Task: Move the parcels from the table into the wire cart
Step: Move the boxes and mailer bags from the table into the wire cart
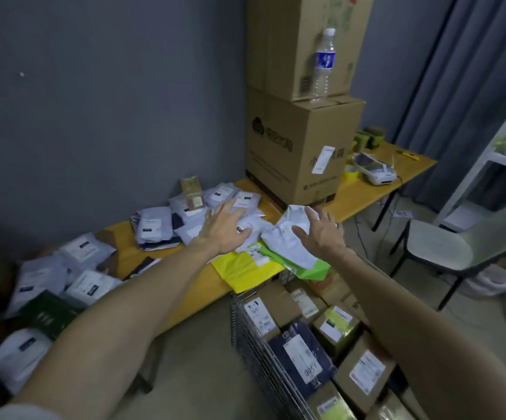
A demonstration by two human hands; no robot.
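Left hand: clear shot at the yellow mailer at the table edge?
Probably yes. The yellow mailer lies right by the left hand, its near half bare; a green parcel overlaps only its right side.

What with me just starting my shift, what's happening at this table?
A person reaches over the yellow table with both arms. The left hand rests spread on a pile of pale mailers. The right hand is on a white-and-green bag at the table's edge; whether it grips the bag is unclear. The wire cart below already holds several boxes. Many parcels remain on the table.
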